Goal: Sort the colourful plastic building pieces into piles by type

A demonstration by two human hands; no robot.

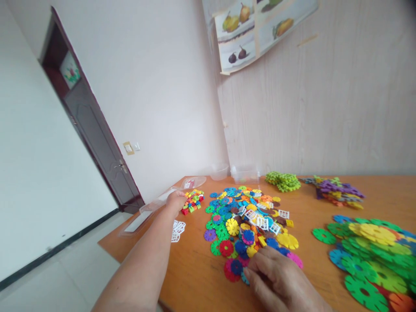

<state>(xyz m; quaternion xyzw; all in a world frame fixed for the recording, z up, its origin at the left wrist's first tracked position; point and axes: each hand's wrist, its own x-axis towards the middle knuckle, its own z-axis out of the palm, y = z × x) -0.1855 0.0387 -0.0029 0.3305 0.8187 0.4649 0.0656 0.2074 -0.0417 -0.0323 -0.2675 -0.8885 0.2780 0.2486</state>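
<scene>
Two clear tubs [245, 173] at the back of the desk [201, 281], close to the wall. Too pale and far off to tell what is inside. A long clear tray [152, 208], maybe a lid, along the left edge of the desk. A small red and white label [189, 183] at its far end, with writing too small to read.

Left hand [175, 201] stretched far out on a straight arm, at the edge of the tray and just beside a small heap of cubes [194, 201] in red, yellow and green. Fingers curled under; cannot tell if anything is held. A few white grids [178, 229] flat on the desk, right beside the left forearm.

Right hand [276, 277] low and near, palm down, on the near edge of a big heap of discs [250, 221]. Fingers loose and a bit bent, tips touching a pink disc and a blue one, gripping nothing. More white grids mixed in near the middle of that heap.

Further back, a green pile [282, 181] and a purple pile [338, 190] side by side, well apart from both hands. On the right, a heap of bigger discs [373, 255], mostly green and yellow.

Up on the wall, a tilted poster [260, 30] of pears and figs. On the left, a dark door [94, 130].
</scene>
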